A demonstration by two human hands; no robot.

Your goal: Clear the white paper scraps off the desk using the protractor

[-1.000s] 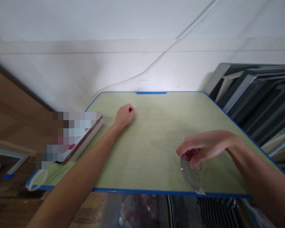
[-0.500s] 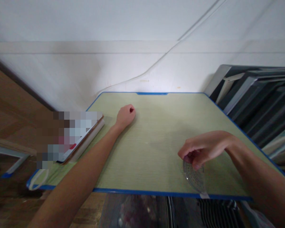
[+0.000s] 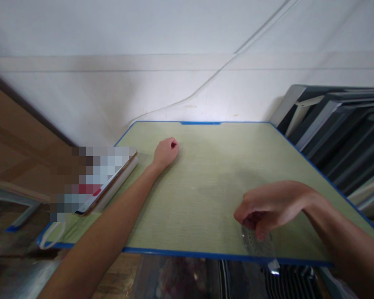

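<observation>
Between the thumb and fingers of my right hand (image 3: pixel 272 207) is a clear plastic protractor (image 3: pixel 258 245), gripped near its upper end. It hangs down over the table's front edge, and its lower tip carries a whitish patch. My left hand (image 3: pixel 167 151) rests on the table (image 3: pixel 190 199) left of centre, curled into a loose fist. Nothing shows in its fingers.
A stack with a red mark (image 3: pixel 112 182), partly blurred out, lies at the table's left side. A white loop (image 3: pixel 52 236) hangs at the front left corner. Dark flat panels (image 3: pixel 345 120) lean along the right side. A cable (image 3: pixel 187 99) runs down the wall.
My right hand has moved slightly down toward the front edge with the protractor, whose tip now reaches past the edge. My left hand stays in place.
</observation>
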